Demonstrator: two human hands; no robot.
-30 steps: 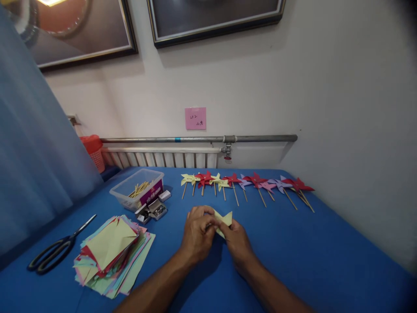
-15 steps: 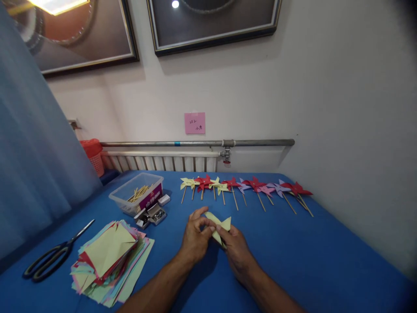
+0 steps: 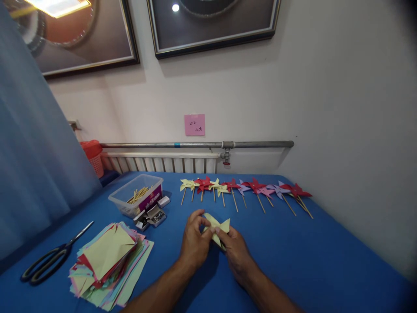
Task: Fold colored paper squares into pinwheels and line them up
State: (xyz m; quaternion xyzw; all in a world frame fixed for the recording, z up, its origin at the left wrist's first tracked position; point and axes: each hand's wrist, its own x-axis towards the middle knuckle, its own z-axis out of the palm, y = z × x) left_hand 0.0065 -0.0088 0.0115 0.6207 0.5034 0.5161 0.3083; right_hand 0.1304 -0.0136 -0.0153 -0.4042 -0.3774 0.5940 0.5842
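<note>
Folding a yellow pinwheel, no stick on it yet.
My left hand (image 3: 194, 243) and right hand (image 3: 236, 252) pinch the yellow paper (image 3: 217, 227) at table centre; paper stack (image 3: 109, 261) at 9 o'clock waits uncut, finished pinwheels (image 3: 244, 188) line 12 o'clock.

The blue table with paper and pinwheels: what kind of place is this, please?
Probably a small craft workspace in an ordinary room. A row of finished paper pinwheels on wooden sticks lies by the wall, with a stack of coloured paper squares and black-handled scissors, while both hands fold a yellow paper piece.
</note>
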